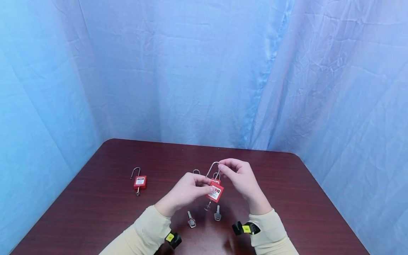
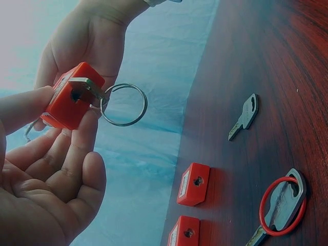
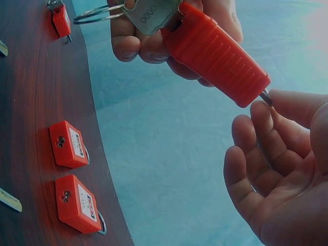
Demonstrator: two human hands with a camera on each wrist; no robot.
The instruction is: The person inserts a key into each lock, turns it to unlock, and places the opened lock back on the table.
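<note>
A red padlock [image 1: 215, 192] is held above the dark wooden table [image 1: 287, 198] by both hands. My left hand [image 1: 205, 187] grips its red body between thumb and fingers. My right hand [image 1: 224, 169] pinches the top of its steel shackle [image 1: 212, 168]. A key [image 2: 91, 88] sits in the keyhole at the bottom of the padlock [image 2: 72, 102], and its split ring [image 2: 123, 105] hangs free. In the right wrist view the shackle end [image 3: 266, 97] shows by my right fingertips [image 3: 287, 102].
Two more red padlocks [image 2: 193, 183] [image 2: 183, 233] lie on the table just beyond my hands. Another padlock [image 1: 139, 181] with a key in it lies to the left. A bare key [image 1: 217, 214] and a key on a ring [image 1: 191, 221] lie near my wrists. Blue cloth [image 1: 204, 71] surrounds the table.
</note>
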